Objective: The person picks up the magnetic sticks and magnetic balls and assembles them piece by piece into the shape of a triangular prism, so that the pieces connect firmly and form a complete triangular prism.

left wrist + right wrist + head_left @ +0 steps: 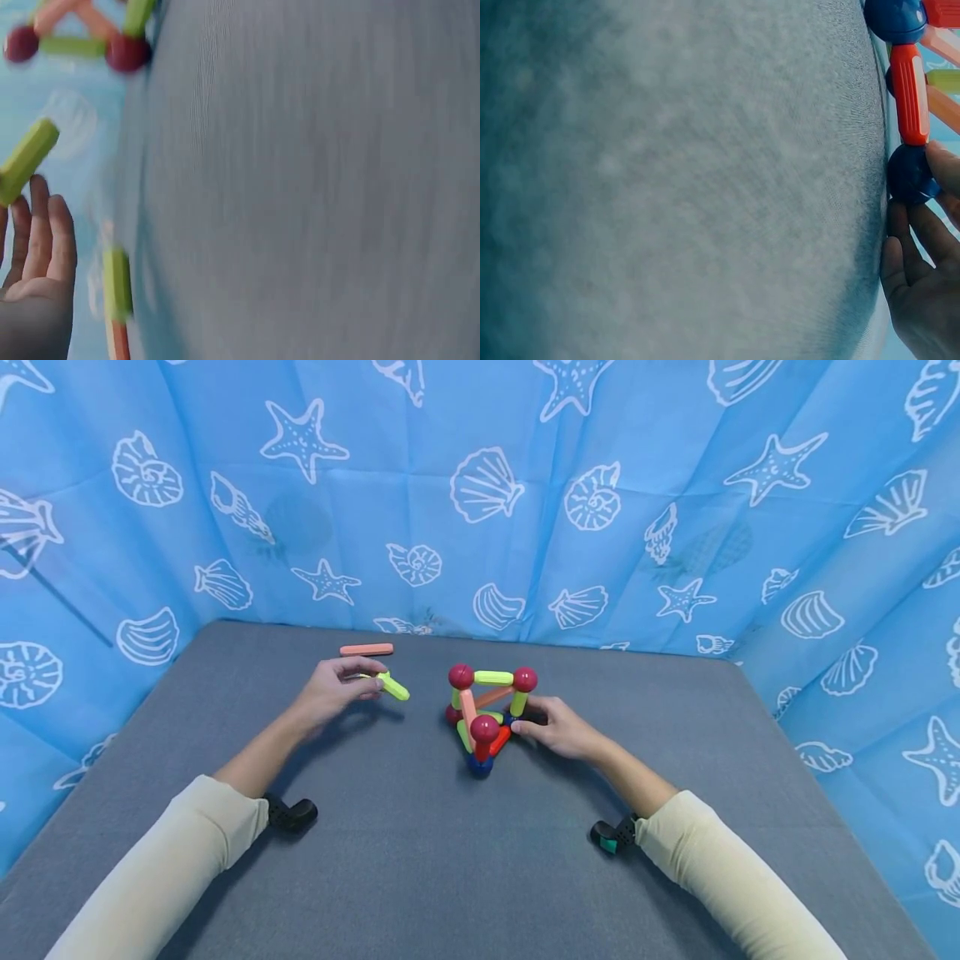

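Observation:
In the head view my left hand [339, 691] pinches a yellow-green stick [395, 687] above the table, left of a ball-and-stick frame. The left wrist view shows that stick [30, 159] at the fingertips. The frame has dark red balls [484, 728] at its upper corners, joined by yellow-green, salmon and red sticks. Blue balls [481, 766] sit at its base. My right hand [558, 727] grips the frame's right base corner. The right wrist view has thumb and fingers about a blue ball [913, 174], below an upright-looking red stick [910, 94].
A salmon stick [366, 650] lies near the table's back edge, beyond my left hand. A second yellow-green stick [118, 285] appears in the left wrist view, partly hidden behind the hand in the head view. A blue shell-print curtain [517, 552] hangs behind the grey table [450, 868].

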Available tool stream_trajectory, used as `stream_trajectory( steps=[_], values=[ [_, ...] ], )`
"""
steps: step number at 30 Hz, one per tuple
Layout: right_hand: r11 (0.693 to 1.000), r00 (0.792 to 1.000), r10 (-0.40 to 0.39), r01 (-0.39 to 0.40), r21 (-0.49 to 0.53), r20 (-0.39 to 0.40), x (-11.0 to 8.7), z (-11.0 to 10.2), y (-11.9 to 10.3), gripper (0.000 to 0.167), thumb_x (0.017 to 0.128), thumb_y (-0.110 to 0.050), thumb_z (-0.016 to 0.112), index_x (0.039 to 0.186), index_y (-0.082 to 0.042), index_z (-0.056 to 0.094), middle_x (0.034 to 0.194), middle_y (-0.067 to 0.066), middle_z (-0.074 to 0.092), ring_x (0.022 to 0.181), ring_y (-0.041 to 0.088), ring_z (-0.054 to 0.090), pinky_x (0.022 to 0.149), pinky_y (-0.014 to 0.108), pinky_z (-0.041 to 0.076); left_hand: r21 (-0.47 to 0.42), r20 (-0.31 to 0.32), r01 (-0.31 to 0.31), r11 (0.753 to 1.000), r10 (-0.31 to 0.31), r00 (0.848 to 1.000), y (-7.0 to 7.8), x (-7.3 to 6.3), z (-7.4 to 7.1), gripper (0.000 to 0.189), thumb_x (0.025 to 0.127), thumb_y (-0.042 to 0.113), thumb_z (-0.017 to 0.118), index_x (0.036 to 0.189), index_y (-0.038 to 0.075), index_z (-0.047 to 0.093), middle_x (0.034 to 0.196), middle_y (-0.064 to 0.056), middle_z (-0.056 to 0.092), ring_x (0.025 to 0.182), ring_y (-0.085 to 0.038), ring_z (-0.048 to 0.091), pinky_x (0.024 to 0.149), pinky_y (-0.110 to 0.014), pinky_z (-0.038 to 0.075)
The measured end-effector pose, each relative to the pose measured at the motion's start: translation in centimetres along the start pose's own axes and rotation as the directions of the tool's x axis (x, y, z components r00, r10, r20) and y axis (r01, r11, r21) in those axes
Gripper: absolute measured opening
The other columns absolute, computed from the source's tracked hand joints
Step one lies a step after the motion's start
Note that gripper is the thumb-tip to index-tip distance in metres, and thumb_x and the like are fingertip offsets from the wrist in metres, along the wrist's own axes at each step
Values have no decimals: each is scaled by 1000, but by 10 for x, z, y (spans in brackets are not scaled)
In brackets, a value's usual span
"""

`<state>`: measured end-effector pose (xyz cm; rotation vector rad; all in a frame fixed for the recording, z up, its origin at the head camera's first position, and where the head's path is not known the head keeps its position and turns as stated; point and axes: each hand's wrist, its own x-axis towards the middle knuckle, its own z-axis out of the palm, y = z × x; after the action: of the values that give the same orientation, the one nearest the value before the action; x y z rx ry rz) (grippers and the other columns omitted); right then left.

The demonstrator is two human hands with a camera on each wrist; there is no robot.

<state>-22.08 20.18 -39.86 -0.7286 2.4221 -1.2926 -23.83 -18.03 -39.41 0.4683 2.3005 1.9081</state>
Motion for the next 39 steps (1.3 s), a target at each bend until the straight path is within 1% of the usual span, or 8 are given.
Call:
stream_trajectory(
  steps=[2,5,10,15,24,28,36,39],
  values=[
    [1000,1000,0,0,-1,1,0,0,0,39,98,-12,63,133,1,57,127,16,63,116,29,56,105,52,41,-135,26,24,991,-21,999,7,-2,12,34,96,7,65,126,-5,57,119,-15,59,101,-16,66,89,-37,55],
    [1000,1000,0,0,-4,-4,0,0,-1,38,98,-12,63,133,1,57,126,15,63,115,28,57,104,52,41,-255,58,73,964,-60,997,19,-4,33,39,96,7,64,133,0,51,117,-13,58,103,-18,65,90,-39,55],
    [1000,1000,-20,20,-12,-14,0,1,-1,36,98,-11,63,131,2,59,124,15,64,112,28,57,103,51,42,-347,81,158,925,-138,987,36,-6,61,46,98,12,63,139,6,45,113,-11,63,102,-21,67,90,-42,55],
    [1000,1000,-23,23,-4,-10,-1,1,-1,36,98,-11,63,131,1,59,125,15,64,113,27,57,103,51,43,-365,110,224,903,-198,974,46,-6,78,53,97,13,64,144,5,43,114,-12,68,106,-22,67,94,-41,53],
    [1000,1000,-5,5,-13,-8,-1,1,-2,36,98,-13,63,132,0,59,124,14,64,112,26,58,100,49,44,-399,158,304,865,-262,952,50,-3,89,54,96,15,66,145,10,42,125,-16,65,109,-23,67,101,-45,47],
    [1000,1000,-6,6,-24,-8,-1,1,-3,37,98,-13,63,132,1,58,122,14,65,108,25,59,98,47,45,-403,136,315,859,-284,949,54,-3,93,57,95,17,68,145,11,41,125,-16,65,106,-23,68,101,-44,48],
    [999,1000,-8,7,-37,-20,-1,1,-2,37,99,-13,62,132,2,58,123,15,64,106,25,57,98,48,45,-319,139,393,862,-367,920,57,0,103,65,95,30,69,149,12,37,109,-12,72,87,-19,73,89,-38,55],
    [999,1000,-18,18,-42,-20,-1,2,-1,37,99,-13,62,132,3,58,123,16,64,107,26,58,99,50,45,-304,130,390,869,-368,921,54,0,105,62,96,30,67,148,12,38,104,-12,72,83,-18,73,85,-35,56]
  ],
)
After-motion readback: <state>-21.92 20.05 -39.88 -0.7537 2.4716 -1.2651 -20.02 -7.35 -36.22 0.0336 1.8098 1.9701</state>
